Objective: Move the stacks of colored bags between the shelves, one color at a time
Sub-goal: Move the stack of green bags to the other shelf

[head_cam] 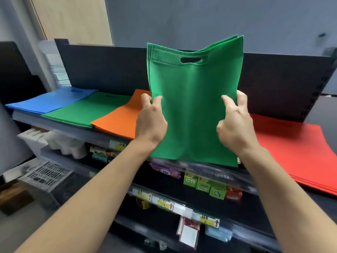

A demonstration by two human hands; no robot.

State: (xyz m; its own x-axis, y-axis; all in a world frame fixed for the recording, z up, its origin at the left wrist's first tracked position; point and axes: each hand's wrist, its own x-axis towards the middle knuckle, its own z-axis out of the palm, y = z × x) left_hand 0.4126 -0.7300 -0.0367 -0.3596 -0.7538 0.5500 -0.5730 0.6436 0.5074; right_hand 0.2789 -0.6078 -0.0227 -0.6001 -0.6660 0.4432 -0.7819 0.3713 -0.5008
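Green bag stack [195, 106] held upright above the top shelf [102, 136], long axis vertical, handle uppermost. Left hand [151, 117] and right hand [235, 121] pinch opposite side edges, equally near.

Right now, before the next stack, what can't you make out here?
Head view only.
1. Space between the orange stack and red stack: hidden by the held green bags.
2. Red stack's far end: cut off by the right edge.
3. Price labels: blurred, unreadable.
4. Number of bags held: edges too thin to count.
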